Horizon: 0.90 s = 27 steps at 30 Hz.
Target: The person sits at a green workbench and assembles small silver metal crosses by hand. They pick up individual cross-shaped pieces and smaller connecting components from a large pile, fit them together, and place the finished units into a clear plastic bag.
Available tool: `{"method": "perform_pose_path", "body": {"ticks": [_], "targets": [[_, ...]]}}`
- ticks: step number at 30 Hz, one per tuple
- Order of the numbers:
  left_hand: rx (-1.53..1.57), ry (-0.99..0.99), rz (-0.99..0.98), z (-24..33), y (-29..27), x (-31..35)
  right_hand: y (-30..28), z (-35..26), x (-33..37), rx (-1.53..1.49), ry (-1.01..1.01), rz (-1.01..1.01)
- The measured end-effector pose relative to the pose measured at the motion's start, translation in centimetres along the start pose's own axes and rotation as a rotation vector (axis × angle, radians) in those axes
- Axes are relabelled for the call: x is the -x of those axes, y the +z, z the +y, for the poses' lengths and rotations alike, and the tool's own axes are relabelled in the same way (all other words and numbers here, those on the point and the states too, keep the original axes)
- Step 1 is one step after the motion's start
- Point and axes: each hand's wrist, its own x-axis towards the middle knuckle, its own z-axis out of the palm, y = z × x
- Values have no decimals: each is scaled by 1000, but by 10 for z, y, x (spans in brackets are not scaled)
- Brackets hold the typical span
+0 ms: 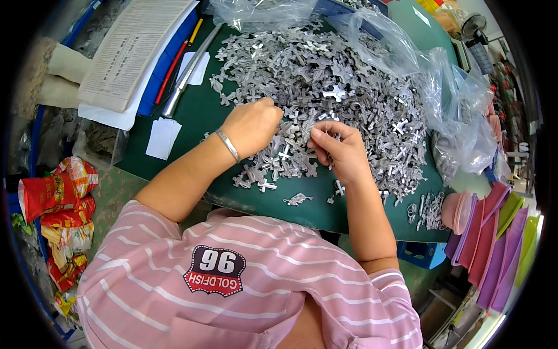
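A wide heap of small grey metal pendants (372,110) covers the green tabletop, many shaped like crosses or fish bones. Over its near left edge, my left hand (250,125) is closed with the fingers curled under; whatever they grip is hidden. My right hand (344,152) pinches with thumb and forefinger at a fish-bone-shaped pendant (308,129), just above the heap. Apart from the pile, a single fish-bone pendant (298,199) lies near the table's front edge. A silver bangle (228,145) circles my left wrist.
To the left are a tapered metal rod (189,72), a red pen (170,74), white slips (163,138) and a printed booklet (131,52). Clear plastic bags (459,110) border the heap. At right sit small metal pieces (431,212), pink bowls (456,212) and coloured trays (488,244).
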Motion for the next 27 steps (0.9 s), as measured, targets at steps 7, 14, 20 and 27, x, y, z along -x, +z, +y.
{"method": "perform_pose_path", "body": {"ticks": [7,14,20,27], "targets": [[245,68,174,4,8,10,-18,18,22,-350,17,-73],[1240,-263,-157,44,-8,20,-6,14,34,10,-198,50],[1711,-480,-51,51,12,22,14,21,38,472,-668,220],[1458,-337,207,52,6,16,22,14,34,367,-522,227]]}}
